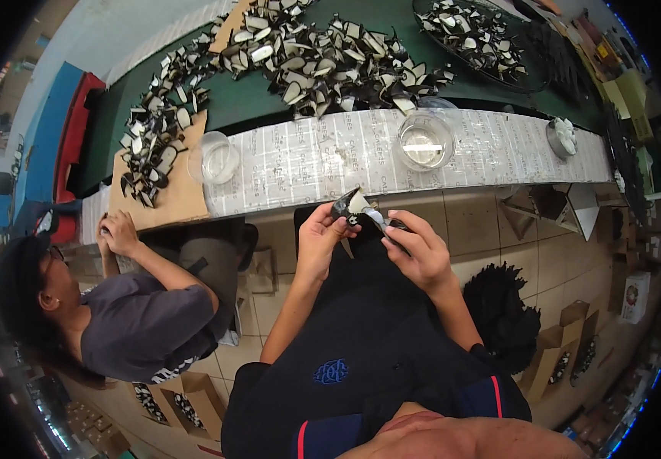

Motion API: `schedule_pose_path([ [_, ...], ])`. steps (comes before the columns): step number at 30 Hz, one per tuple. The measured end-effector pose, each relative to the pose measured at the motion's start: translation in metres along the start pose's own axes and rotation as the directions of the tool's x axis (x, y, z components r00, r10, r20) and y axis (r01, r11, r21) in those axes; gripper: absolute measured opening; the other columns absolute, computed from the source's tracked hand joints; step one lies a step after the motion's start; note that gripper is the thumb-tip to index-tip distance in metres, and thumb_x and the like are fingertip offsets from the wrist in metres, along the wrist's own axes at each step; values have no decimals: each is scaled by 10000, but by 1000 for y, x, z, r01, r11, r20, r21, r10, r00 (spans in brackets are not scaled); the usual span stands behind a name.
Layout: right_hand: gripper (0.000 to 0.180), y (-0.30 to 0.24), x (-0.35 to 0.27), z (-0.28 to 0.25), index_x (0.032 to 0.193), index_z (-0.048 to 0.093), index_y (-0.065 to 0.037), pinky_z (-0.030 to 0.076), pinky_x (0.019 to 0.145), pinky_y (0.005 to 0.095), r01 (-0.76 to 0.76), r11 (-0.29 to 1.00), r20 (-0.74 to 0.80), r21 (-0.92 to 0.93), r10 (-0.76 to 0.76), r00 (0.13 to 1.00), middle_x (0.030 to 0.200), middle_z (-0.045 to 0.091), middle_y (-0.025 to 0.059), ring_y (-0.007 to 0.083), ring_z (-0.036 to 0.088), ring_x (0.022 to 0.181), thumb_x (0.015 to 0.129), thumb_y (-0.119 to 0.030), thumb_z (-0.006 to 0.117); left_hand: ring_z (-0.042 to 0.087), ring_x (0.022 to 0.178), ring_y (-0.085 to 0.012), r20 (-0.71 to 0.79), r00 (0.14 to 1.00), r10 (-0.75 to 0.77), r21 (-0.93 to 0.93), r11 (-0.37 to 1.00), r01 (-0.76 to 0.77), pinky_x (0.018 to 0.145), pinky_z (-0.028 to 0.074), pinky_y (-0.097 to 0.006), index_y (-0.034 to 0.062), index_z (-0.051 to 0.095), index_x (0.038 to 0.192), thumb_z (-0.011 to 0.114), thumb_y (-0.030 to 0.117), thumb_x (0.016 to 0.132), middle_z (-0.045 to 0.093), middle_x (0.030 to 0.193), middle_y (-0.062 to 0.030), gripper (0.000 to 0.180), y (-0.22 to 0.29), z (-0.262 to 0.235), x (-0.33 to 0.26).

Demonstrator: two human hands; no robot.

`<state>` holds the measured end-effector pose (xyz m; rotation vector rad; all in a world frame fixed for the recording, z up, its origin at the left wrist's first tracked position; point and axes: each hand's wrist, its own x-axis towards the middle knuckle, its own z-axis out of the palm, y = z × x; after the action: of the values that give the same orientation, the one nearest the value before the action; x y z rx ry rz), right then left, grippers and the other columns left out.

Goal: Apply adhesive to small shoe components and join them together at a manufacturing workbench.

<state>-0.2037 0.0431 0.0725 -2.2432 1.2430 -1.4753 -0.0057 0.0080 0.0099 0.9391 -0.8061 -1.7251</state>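
Over my lap, in front of the bench edge, my left hand (321, 237) pinches a black curved piece with a cream inner face (357, 203), which looks like a shoe part. My right hand (422, 249) is closed around a slim dark thing with a whitish end (377, 218). That end meets or almost meets the black piece; its exact kind is too small to tell. Similar black and cream pieces (330, 61) lie heaped on the green bench top (250, 99) beyond my hands.
Along the bench front runs a white printed covering (300, 157) with two clear plastic tubs (425, 144) (221, 162) and a small container with white stuff (562, 138). A co-worker (147, 321) sits at left beside a cardboard sheet (193, 183). Black material (502, 314) and boxes (552, 352) stand right.
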Motion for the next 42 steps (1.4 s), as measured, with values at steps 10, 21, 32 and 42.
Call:
schedule_pose_path([
  [10, 330, -7, -17, 18, 1019, 646, -4, 580, 738, 347, -27, 999, 78, -37, 30, 997, 1117, 647, 191, 316, 685, 922, 723, 34, 786, 663, 836, -154, 25, 999, -22, -60, 998, 23, 755, 536, -270, -18, 578, 1153, 674, 95, 920, 677, 987, -94, 277, -9, -4, -17],
  [21, 310, -9, -20, 18, 1008, 650, -4, 575, 747, 349, -76, 996, 107, -41, 80, 991, 1109, 648, 180, 311, 683, 930, 730, 29, 783, 668, 821, -142, 71, 996, -61, -43, 997, 64, 732, 537, -254, -9, 582, 1141, 668, 101, 927, 678, 972, -85, 256, -9, -2, -19],
  [32, 228, -15, -25, 12, 1046, 641, 19, 553, 783, 291, -418, 855, 63, 308, 420, 906, 1144, 628, 155, 210, 664, 957, 829, 29, 711, 664, 833, -146, 94, 993, -77, -37, 996, 80, 742, 530, -260, -10, 571, 1142, 649, 105, 939, 677, 973, -86, 246, -8, -1, -19],
  [42, 211, -11, -21, 0, 1048, 635, 31, 549, 812, 280, -474, 767, 23, 433, 516, 856, 1156, 627, 158, 180, 651, 967, 846, 36, 693, 660, 835, -143, 108, 991, -75, 16, 997, 74, 749, 526, -264, -9, 572, 1137, 639, 106, 946, 670, 961, -84, 233, -10, -2, -18],
])
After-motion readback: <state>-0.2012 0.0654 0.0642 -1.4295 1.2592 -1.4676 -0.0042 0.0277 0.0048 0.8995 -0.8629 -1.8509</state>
